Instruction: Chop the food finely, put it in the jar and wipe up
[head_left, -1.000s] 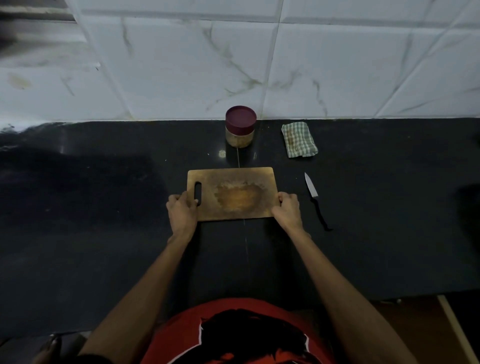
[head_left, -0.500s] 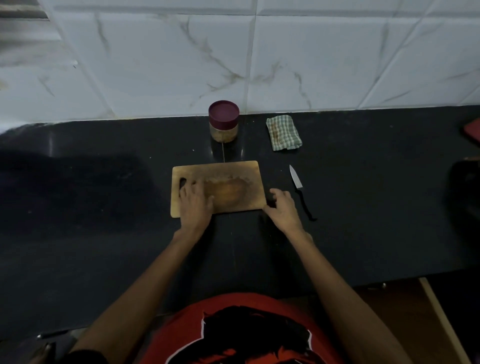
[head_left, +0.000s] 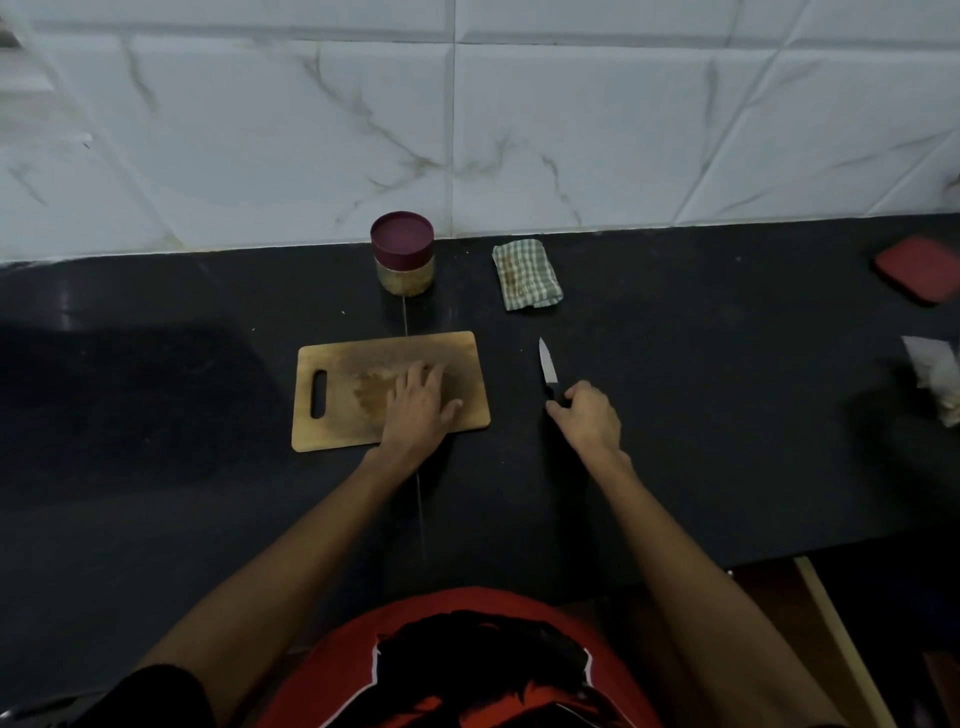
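2 hands: left hand (head_left: 418, 403) flat, fingers straight, on stained cutting board (head_left: 332, 415); right hand (head_left: 589, 419) fingers curl round knife (head_left: 548, 370).

You have a black worktop (head_left: 727, 415), white veined wall tiles (head_left: 571, 130), a tan wooden board (head_left: 332, 374), a maroon-lidded jar (head_left: 402, 244), a green-checked cloth (head_left: 527, 274) and a red shirt (head_left: 467, 670).

Both bare forearms reach forward over the counter's near edge. The left hand (head_left: 421, 402) lies palm down, fingers straight and together, thumb spread to the right. The right hand (head_left: 589, 418) sits further right, knuckles up, its fingers (head_left: 558, 413) curled round a dark handle.
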